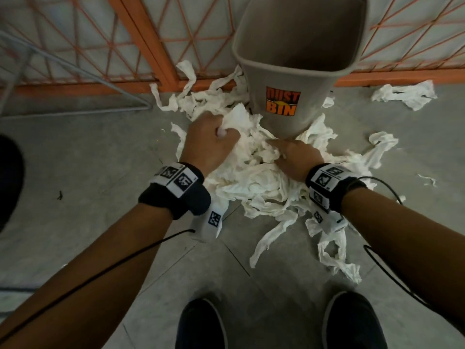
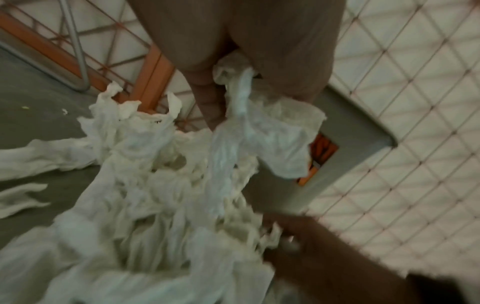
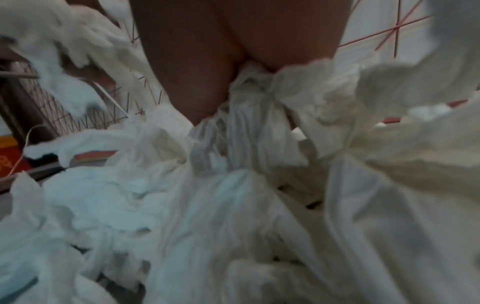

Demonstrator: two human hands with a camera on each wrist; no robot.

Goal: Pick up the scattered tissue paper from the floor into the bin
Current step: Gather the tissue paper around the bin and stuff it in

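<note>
A big heap of white tissue paper [image 1: 254,177] lies on the grey floor in front of a grey bin [image 1: 289,71] marked DUST BIN. My left hand [image 1: 214,137] grips a bunch of tissue at the heap's far left, close to the bin's base; in the left wrist view the tissue [image 2: 249,127] hangs from its curled fingers. My right hand [image 1: 294,154] is buried in the heap just before the bin, and the right wrist view shows bunched tissue [image 3: 254,115] gathered under its palm.
An orange wire-mesh fence [image 1: 125,41] runs behind the bin. Loose tissue scraps lie at the right [image 1: 405,94] and near my right foot [image 1: 334,253]. A grey metal frame [image 1: 75,69] stands at the left. My shoes [image 1: 203,326] are at the bottom edge.
</note>
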